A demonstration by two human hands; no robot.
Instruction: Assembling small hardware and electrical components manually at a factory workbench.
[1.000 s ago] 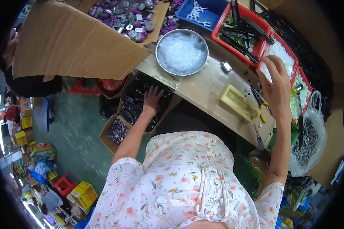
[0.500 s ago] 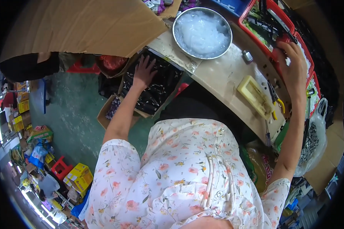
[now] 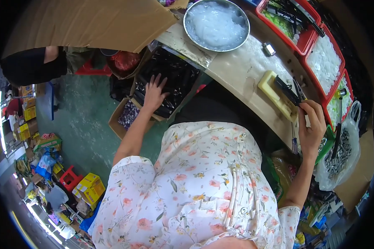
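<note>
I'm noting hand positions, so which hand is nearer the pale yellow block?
Right. The right hand is beside the lower end of the yellow block, holding a black part; the left hand is farther off, to its left, at boxed black parts.

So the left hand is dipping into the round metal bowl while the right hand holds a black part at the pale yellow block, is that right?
Not quite: the head view shows the left hand spread over the pile of black pieces, not in the bowl. The right hand does hold a black part at the pale yellow block.
</note>
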